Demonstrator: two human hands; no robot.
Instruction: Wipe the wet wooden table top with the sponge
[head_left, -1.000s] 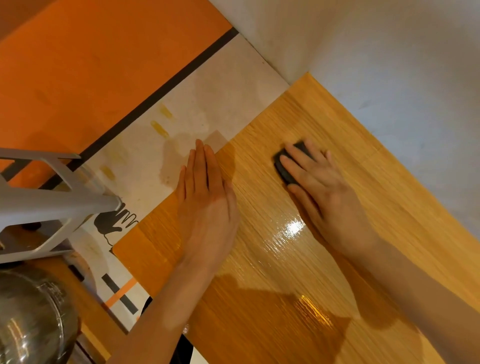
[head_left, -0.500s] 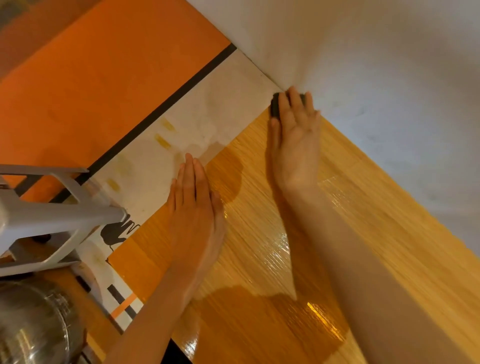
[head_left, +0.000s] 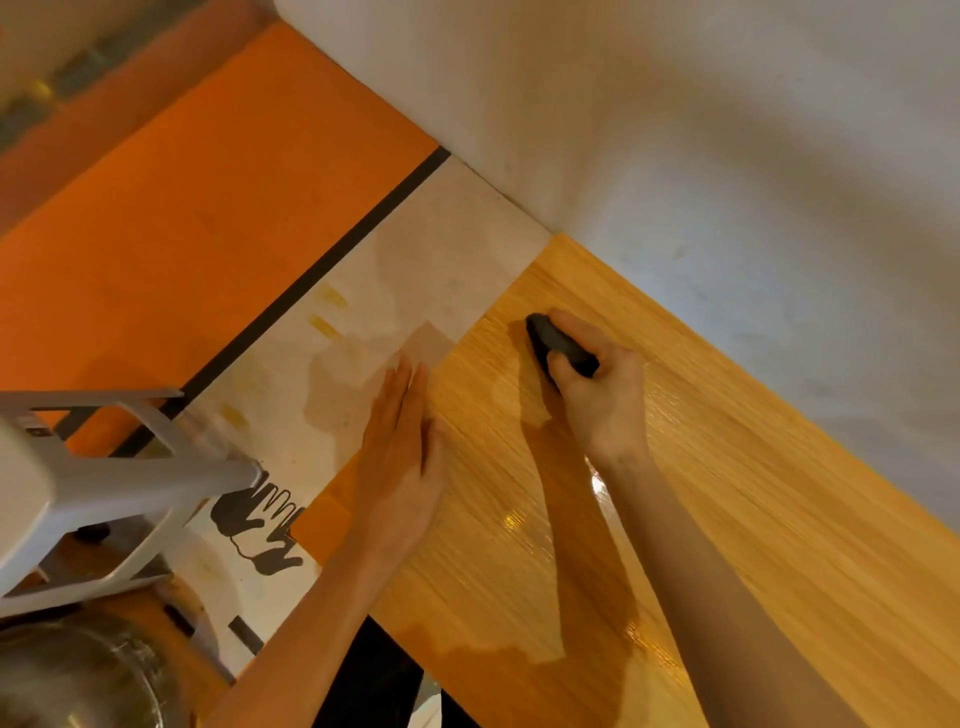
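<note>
Head view, right hand grips sponge, metal bowl contents unclear

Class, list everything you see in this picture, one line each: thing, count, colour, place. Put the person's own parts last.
table: one, yellow-brown wood, wet sheen, right half, against the wall
sponge: one, dark, on the table near its far corner
wall: one, whitish, top right
floor: orange with a pale strip and dark line, left
stool: one, white, left
pot: one, shiny metal, bottom left
left hand: flat on the table's edge
right hand: grip on the sponge
</note>
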